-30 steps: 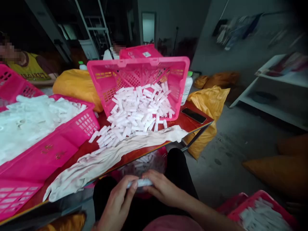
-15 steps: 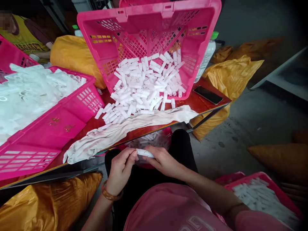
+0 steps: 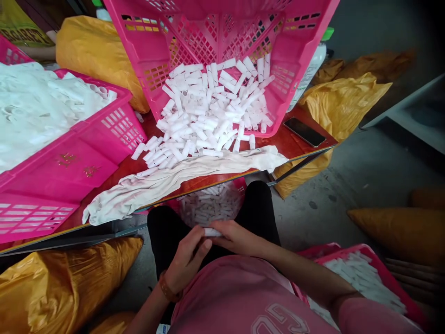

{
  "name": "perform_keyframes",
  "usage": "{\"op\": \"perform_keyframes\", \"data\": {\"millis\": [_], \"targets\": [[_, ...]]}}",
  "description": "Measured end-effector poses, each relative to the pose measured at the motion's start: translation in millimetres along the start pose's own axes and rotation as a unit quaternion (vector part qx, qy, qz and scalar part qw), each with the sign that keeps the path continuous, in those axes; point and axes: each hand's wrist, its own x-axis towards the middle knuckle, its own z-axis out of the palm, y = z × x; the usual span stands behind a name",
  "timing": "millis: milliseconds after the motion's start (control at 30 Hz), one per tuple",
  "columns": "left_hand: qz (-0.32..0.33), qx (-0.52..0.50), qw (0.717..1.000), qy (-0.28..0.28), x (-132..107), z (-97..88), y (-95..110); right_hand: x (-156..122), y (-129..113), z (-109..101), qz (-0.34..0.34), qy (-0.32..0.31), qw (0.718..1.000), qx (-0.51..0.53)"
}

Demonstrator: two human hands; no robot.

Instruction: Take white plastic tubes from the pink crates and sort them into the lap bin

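Your left hand [image 3: 185, 260] and right hand [image 3: 237, 237] held one tube [image 3: 212, 232]
White and slim, its long axis ran crosswise, hand to hand.

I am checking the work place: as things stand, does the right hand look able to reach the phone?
Probably yes: the phone lies uncovered near the right corner of the table, and nothing visible blocks the way, though the right hand holds a white tube.

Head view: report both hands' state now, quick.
Left hand: curled at one end of the white tube; whether it grips cannot be told.
Right hand: closed, holding the tube's other end.
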Motion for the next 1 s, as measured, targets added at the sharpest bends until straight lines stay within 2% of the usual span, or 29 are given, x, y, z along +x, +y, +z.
{"op": "perform_keyframes", "data": {"millis": [33, 67, 100, 167, 200, 267, 333, 400, 467, 533, 633, 700, 767, 833, 867, 933, 967, 1000], "targets": [[-0.023, -0.004, 1.000, -0.020, -1.9, -3.2, -8.5, 1.6, 13.0, 7.5, 0.020, -0.014, 1.000, -0.007], [-0.053, -0.009, 0.998, -0.018, -3.5, -8.5, -17.4, 4.9, 27.4, 14.9, 0.053, -0.025, 0.998, -0.019], [-0.083, -0.009, 0.996, 0.008, -4.9, -16.2, -25.6, 10.1, 42.0, 21.4, 0.095, -0.030, 0.994, -0.038], [-0.121, 0.015, 0.987, 0.103, -6.8, -38.7, -36.7, 25.7, 67.6, 29.2, 0.173, -0.015, 0.980, -0.093], [-0.116, 0.043, 0.981, 0.152, -6.8, -53.4, -38.3, 35.1, 76.2, 30.0, 0.197, -0.001, 0.973, -0.122], [-0.075, 0.127, 0.966, 0.215, -3.1, -87.4, -34.0, 53.7, 81.0, 25.5, 0.206, 0.019, 0.964, -0.167], [-0.032, 0.223, 0.938, 0.263, 8.8, -124.0, -25.9, 68.9, 68.2, 14.6, 0.193, 0.025, 0.960, -0.200], [-0.024, 0.325, 0.901, 0.285, 29.9, -157.8, -22.9, 81.3, 40.7, 0.6, 0.152, 0.009, 0.966, -0.211], [-0.042, 0.408, 0.869, 0.276, 55.9, -183.8, -28.8, 94.2, 6.3, -13.4, 0.059, -0.011, 0.979, -0.194], [-0.058, 0.454, 0.853, 0.250, 78.1, -199.4, -38.5, 110.9, -25.2, -24.1, -0.057, 0.018, 0.981, -0.186], [-0.049, 0.482, 0.845, 0.226, 89.3, -202.0, -41.0, 145.3, -53.5, -30.5, -0.167, 0.145, 0.943, -0.250], [-0.029, 0.506, 0.835, 0.213, 82.0, -192.3, -28.7, 172.5, -60.5, -28.8, -0.212, 0.196, 0.904, -0.316], [-0.001, 0.528, 0.828, 0.191, 69.3, -181.4, -8.0, 196.9, -63.7, -24.5, -0.253, 0.198, 0.868, -0.378], [0.042, 0.535, 0.828, 0.161, 57.2, -181.9, 15.9, 211.2, -66.1, -21.0, -0.258, 0.182, 0.855, -0.411], [0.061, 0.531, 0.830, 0.160, 52.6, -190.0, 27.3, 213.0, -67.2, -20.4, -0.246, 0.178, 0.861, -0.407], [0.064, 0.532, 0.819, 0.205, 46.5, -223.3, 46.1, 205.1, -68.6, -22.4, -0.205, 0.186, 0.894, -0.352], [0.044, 0.535, 0.806, 0.249, 45.0, -246.2, 52.7, 196.3, -68.9, -24.5, -0.188, 0.190, 0.914, -0.304], [0.000, 0.556, 0.777, 0.293, 44.7, -270.8, 57.0, 185.1, -68.9, -26.9, -0.175, 0.189, 0.933, -0.251]]}}
